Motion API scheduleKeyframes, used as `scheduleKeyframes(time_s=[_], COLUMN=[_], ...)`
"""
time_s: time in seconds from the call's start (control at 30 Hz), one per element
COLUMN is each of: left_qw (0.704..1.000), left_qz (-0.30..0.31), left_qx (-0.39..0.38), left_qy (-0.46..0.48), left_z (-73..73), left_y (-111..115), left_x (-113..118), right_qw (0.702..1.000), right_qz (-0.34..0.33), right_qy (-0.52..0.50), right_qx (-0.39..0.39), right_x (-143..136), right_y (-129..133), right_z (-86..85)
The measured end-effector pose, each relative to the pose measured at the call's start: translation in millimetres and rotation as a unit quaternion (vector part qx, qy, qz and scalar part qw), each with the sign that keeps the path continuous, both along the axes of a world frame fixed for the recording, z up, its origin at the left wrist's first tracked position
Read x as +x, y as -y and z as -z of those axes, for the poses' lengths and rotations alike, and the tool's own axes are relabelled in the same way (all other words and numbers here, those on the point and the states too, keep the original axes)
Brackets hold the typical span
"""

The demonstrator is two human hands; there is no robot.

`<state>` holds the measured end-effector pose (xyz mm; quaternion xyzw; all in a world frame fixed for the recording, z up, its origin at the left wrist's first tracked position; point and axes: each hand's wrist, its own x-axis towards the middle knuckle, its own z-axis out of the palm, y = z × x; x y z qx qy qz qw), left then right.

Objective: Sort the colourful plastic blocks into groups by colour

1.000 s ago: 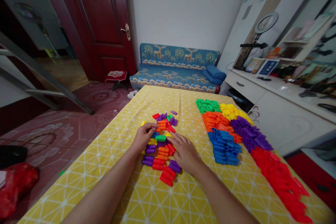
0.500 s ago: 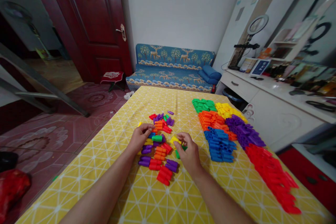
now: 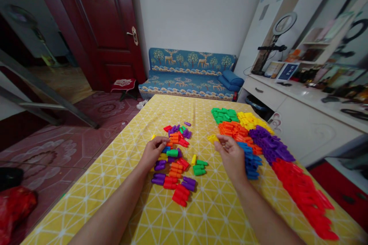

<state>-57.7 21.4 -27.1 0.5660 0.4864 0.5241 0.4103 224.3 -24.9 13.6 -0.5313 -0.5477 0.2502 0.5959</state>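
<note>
Sorting, seemingly! | Your right hand (image 3: 233,157) pinched yellow pieces (image 3: 212,138) | left hand (image 3: 151,154) sat half-curled, hold unclear | next move likely wanted gentle placing

Counted six single-colour piles (image 3: 301,195) of bullet-shaped plastic blocks, two hands (image 3: 232,157), plus just one table (image 3: 201,222), one sofa (image 3: 188,71), one door (image 3: 100,19), one stool (image 3: 123,84).

Home room with patterned sofa (image 3: 189,73)

Open tablecloth (image 3: 201,120) between mixed pieces (image 3: 175,167) and green pile (image 3: 224,115), blue pile (image 3: 253,164) an obstacle beside right grip (image 3: 232,159).
</note>
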Motion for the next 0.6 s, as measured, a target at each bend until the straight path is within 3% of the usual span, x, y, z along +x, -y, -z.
scheduleKeyframes(time_s=[0.17,0.27,0.37,0.5,0.6], left_qw=[1.0,1.0,1.0,1.0,1.0], left_qz=[-0.001,0.0,-0.001,-0.005,-0.007], left_qx=[-0.007,-0.011,-0.017,-0.025,-0.026], left_qy=[-0.004,0.003,0.005,0.004,0.004], left_z=[-0.3,-2.3,-5.3,-7.3,-6.9], left_y=[1,2,3,4,4], left_x=[0,1,2,2,1], right_qw=[0.984,0.953,0.928,0.894,0.879], right_qz=[0.104,0.206,0.279,0.344,0.352], right_qy=[0.133,0.22,0.231,0.249,0.271], right_qx=[0.052,-0.031,-0.089,-0.143,-0.171], right_x=[94,159,209,243,253], right_y=[-50,-90,-124,-154,-171], right_z=[-39.6,-55.3,-62.4,-63.3,-58.1])
